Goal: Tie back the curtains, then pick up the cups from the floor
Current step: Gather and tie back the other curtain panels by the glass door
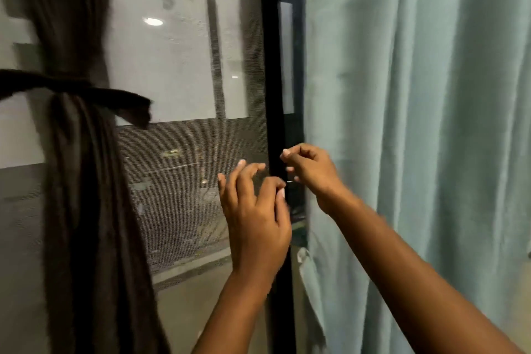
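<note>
A dark brown curtain [86, 181] hangs gathered at the left, with a dark tie band [86, 92] wrapped around it; one end of the band sticks out to the right. A pale blue-green curtain [416, 123] hangs loose and untied on the right. My left hand [255, 215] is raised in front of the window screen with its fingers spread and relaxed, holding nothing. My right hand [310, 172] hovers just left of the pale curtain's edge with its fingers loosely curled, and I see nothing in it. No cups are in view.
A black window frame post [273, 66] runs vertically between the two curtains, right behind my hands. A mesh screen [186, 152] covers the left pane, with a building outside. The floor is out of view.
</note>
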